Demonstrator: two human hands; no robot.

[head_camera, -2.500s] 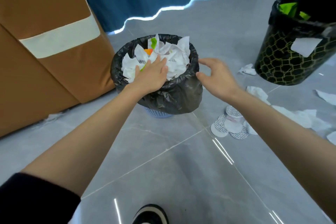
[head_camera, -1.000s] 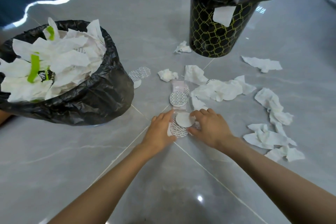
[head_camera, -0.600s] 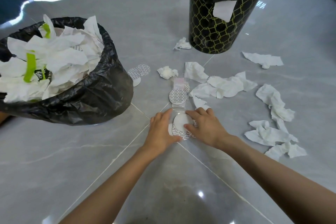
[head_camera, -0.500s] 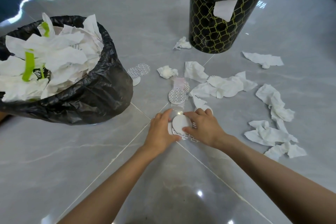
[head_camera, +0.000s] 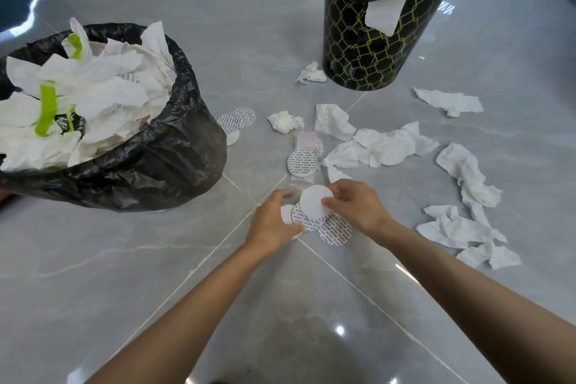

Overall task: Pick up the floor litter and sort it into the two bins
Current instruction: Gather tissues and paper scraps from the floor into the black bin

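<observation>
Disc [head_camera: 314, 201] is now off the floor, pinched by right hand [head_camera: 355, 209]. Left hand [head_camera: 274, 221], just beside it, grips printed discs [head_camera: 304, 219]. Binning next.

Two arms show, both bare from the lower edge of the view up to the fingertips. The left forearm [head_camera: 187, 305] and right forearm [head_camera: 452, 262] are slim and smooth, narrowing toward the hands. The left hand [head_camera: 272, 224] and right hand [head_camera: 358, 209] are uncovered too, with slender fingers [head_camera: 339, 188]; nails are too small to make out.
</observation>
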